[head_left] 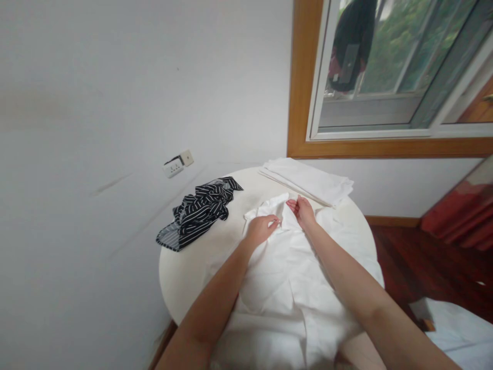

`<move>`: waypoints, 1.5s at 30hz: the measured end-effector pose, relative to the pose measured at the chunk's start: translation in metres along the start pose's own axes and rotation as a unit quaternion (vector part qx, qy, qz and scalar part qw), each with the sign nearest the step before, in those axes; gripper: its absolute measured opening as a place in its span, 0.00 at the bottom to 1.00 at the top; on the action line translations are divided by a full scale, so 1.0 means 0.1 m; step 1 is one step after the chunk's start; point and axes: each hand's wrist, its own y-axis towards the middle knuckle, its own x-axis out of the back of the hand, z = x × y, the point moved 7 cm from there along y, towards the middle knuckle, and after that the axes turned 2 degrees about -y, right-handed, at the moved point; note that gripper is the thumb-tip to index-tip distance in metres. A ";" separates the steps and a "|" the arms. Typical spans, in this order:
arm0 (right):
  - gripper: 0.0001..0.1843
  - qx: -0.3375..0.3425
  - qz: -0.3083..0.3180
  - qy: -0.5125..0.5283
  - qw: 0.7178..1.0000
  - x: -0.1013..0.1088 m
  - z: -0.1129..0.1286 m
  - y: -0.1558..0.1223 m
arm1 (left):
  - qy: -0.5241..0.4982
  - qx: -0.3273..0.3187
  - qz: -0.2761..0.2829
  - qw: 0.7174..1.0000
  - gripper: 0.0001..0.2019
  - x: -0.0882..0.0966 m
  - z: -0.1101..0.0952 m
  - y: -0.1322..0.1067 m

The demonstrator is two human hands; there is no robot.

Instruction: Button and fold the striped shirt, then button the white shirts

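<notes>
A white shirt (287,288) lies spread on a round white table (185,272), its collar toward the far side. My left hand (262,227) pinches the shirt near the collar, fingers closed on the fabric. My right hand (304,210) grips the collar's other side, fingers curled on the cloth. Both forearms reach across the shirt's body.
A crumpled black-and-white striped garment (200,210) lies on the table's left part. A folded white cloth (308,180) sits at the far edge by the wall. A wall socket (175,165) is on the left wall, a wood-framed window (385,77) above right, red-brown floor (423,267) to the right.
</notes>
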 end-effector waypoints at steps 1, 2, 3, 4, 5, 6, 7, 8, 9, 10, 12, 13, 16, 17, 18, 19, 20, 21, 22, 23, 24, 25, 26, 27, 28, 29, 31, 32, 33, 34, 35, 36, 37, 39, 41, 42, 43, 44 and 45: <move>0.10 0.008 -0.002 0.001 1.000 0.00 0.02 0.01 | 0.017 -0.003 -0.010 1.000 0.14 0.05 0.02 0.01; 0.10 0.020 0.001 -0.002 1.000 0.00 0.04 0.02 | 0.035 -0.003 -0.025 0.999 0.14 0.12 0.04 0.02; 0.10 0.040 0.010 -0.013 0.999 -0.01 0.08 0.03 | 0.051 -0.002 -0.042 0.998 0.14 0.19 0.06 0.03; 0.11 0.069 0.024 -0.034 0.997 -0.04 0.14 0.02 | 0.065 -0.002 -0.060 0.996 0.14 0.27 0.09 0.04; 0.14 0.108 0.044 -0.070 0.991 -0.07 0.21 0.00 | 0.078 0.000 -0.077 0.994 0.15 0.35 0.12 0.05; 0.18 0.156 0.064 -0.120 0.978 -0.12 0.30 -0.05 | 0.089 0.002 -0.091 0.992 0.15 0.42 0.15 0.05; 0.22 0.210 0.086 -0.182 0.957 -0.18 0.39 -0.12 | 0.100 0.005 -0.103 0.990 0.16 0.47 0.17 0.05; 0.26 0.265 0.109 -0.251 0.925 -0.26 0.47 -0.21 | 0.111 0.010 -0.111 0.988 0.16 0.51 0.20 0.04; 0.28 0.313 0.135 -0.319 0.884 -0.35 0.53 -0.31 | 0.124 0.015 -0.116 0.985 0.16 0.53 0.22 0.04; 0.29 0.350 0.168 -0.383 0.838 -0.44 0.56 -0.41 | 0.135 0.019 -0.118 0.984 0.15 0.54 0.23 0.03; 0.24 0.379 0.253 -0.483 0.748 -0.61 0.50 -0.60 | 0.155 0.025 -0.115 0.981 0.13 0.53 0.25 0.03; 0.20 0.373 0.302 -0.521 0.706 -0.68 0.41 -0.67 | 0.161 0.029 -0.114 0.980 0.12 0.51 0.26 0.03; 0.15 0.317 0.391 -0.598 0.623 -0.73 0.13 -0.75 | 0.158 0.046 -0.113 0.980 0.11 0.49 0.30 0.04; 0.15 0.302 0.392 -0.614 0.615 -0.72 0.07 -0.74 | 0.154 0.053 -0.112 0.980 0.11 0.48 0.32 0.04; 0.15 0.290 0.384 -0.625 0.615 -0.71 0.03 -0.71 | 0.151 0.059 -0.111 0.980 0.12 0.48 0.34 0.05; 0.15 0.280 0.373 -0.631 0.620 -0.69 0.01 -0.69 | 0.151 0.065 -0.110 0.980 0.12 0.48 0.36 0.05; 0.15 0.271 0.366 -0.631 0.629 -0.67 0.01 -0.66 | 0.154 0.071 -0.110 0.979 0.12 0.48 0.38 0.06; 0.14 0.260 0.362 -0.625 0.641 -0.65 0.01 -0.65 | 0.158 0.077 -0.111 0.978 0.13 0.48 0.40 0.06; 0.14 0.248 0.364 -0.616 0.653 -0.62 0.03 -0.64 | 0.163 0.082 -0.113 0.977 0.13 0.48 0.42 0.06; 0.13 0.236 0.372 -0.605 0.663 -0.60 0.05 -0.64 | 0.168 0.087 -0.115 0.975 0.13 0.47 0.44 0.07; 0.13 0.225 0.383 -0.597 0.668 -0.58 0.07 -0.66 | 0.175 0.092 -0.117 0.973 0.13 0.47 0.46 0.07; 0.13 0.218 0.395 -0.593 0.667 -0.56 0.10 -0.67 | 0.182 0.098 -0.118 0.971 0.12 0.47 0.49 0.08; 0.13 0.214 0.407 -0.595 0.659 -0.54 0.12 -0.70 | 0.189 0.106 -0.118 0.969 0.12 0.46 0.52 0.09; 0.13 0.213 0.414 -0.604 0.647 -0.52 0.13 -0.72 | 0.197 0.115 -0.118 0.966 0.12 0.46 0.55 0.10; 0.12 0.216 0.410 -0.619 0.634 -0.50 0.14 -0.73 | 0.203 0.125 -0.118 0.964 0.12 0.46 0.59 0.11; 0.12 0.222 0.393 -0.639 0.623 -0.48 0.14 -0.73 | 0.208 0.136 -0.119 0.961 0.13 0.45 0.63 0.12; 0.11 0.236 0.329 -0.693 0.596 -0.46 0.13 -0.70 | 0.211 0.148 -0.123 0.958 0.13 0.45 0.69 0.16; 0.11 0.242 0.288 -0.721 0.581 -0.45 0.11 -0.67 | 0.210 0.147 -0.124 0.958 0.13 0.44 0.71 0.19; 0.12 0.246 0.248 -0.746 0.566 -0.45 0.09 -0.65 | 0.211 0.143 -0.121 0.959 0.13 0.42 0.71 0.22; 0.13 0.249 0.214 -0.765 0.554 -0.46 0.07 -0.62 | 0.213 0.136 -0.113 0.961 0.13 0.40 0.71 0.26; 0.13 0.250 0.186 -0.777 0.547 -0.47 0.04 -0.59 | 0.216 0.125 -0.100 0.963 0.13 0.38 0.70 0.31; 0.13 0.254 0.164 -0.781 0.547 -0.48 0.02 -0.55 | 0.220 0.113 -0.085 0.965 0.13 0.36 0.67 0.35; 0.13 0.258 0.146 -0.779 0.552 -0.49 0.01 -0.51 | 0.223 0.100 -0.075 0.967 0.12 0.36 0.62 0.40; 0.14 0.266 0.126 -0.767 0.570 -0.49 0.00 -0.41 | 0.228 0.077 -0.077 0.968 0.11 0.38 0.49 0.47; 0.14 0.268 0.120 -0.752 0.590 -0.47 0.01 -0.29 | 0.217 0.059 -0.094 0.970 0.10 0.42 0.30 0.50; 0.14 0.267 0.120 -0.744 0.601 -0.46 0.01 -0.22 | 0.204 0.053 -0.095 0.973 0.11 0.42 0.21 0.49; 0.14 0.266 0.120 -0.734 0.613 -0.44 0.02 -0.17 | 0.186 0.049 -0.086 0.978 0.11 0.39 0.12 0.47; 0.14 0.267 0.118 -0.724 0.625 -0.43 0.03 -0.11 | 0.164 0.045 -0.069 0.983 0.13 0.34 0.04 0.44; 0.14 0.268 0.113 -0.713 0.638 -0.41 0.04 -0.07 | 0.145 0.045 -0.052 0.987 0.15 0.28 -0.02 0.38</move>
